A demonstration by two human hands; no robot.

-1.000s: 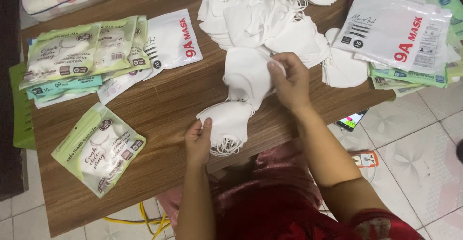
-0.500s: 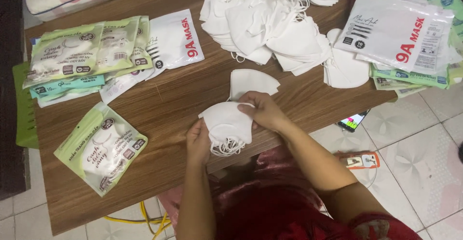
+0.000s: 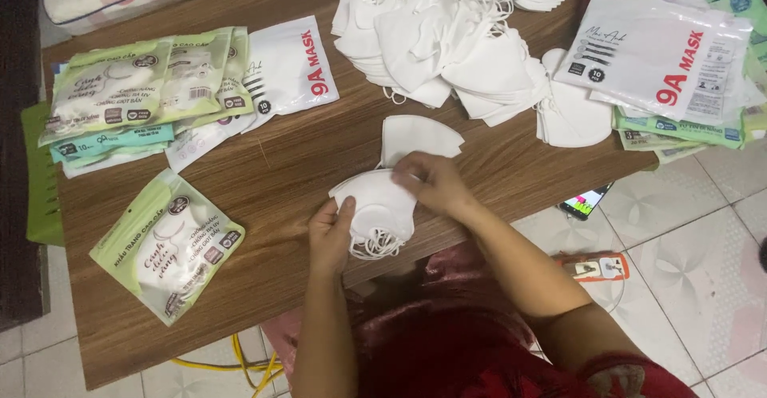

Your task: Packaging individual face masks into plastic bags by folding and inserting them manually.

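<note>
Brown wood-grain boards make up the low table (image 3: 264,206), which stands on a pale tiled floor (image 3: 703,286). Near its front edge, the left hand (image 3: 330,234) grips the left side of a small stack of white masks (image 3: 377,206), thumb on top and fingers curled under. The right hand (image 3: 431,182) rests on the stack's upper right side, fingers bent and pressing down on the top mask, so both hands are closed on the same stack. White ear loops hang in a tangle from the stack's lower edge. Just behind the right hand, a single folded white mask (image 3: 419,136) lies flat on the wood. Farther back, a large loose heap of white masks (image 3: 447,38) covers the middle of the table. To the left front lies a green mask packet (image 3: 166,244), with a pile of green and white packets (image 3: 160,94) behind it. At the right edge sits a stack of packets topped by a white packet with red lettering (image 3: 655,54). On the floor by the table's right corner lie a phone (image 3: 585,202) and an orange power strip (image 3: 595,268).
</note>
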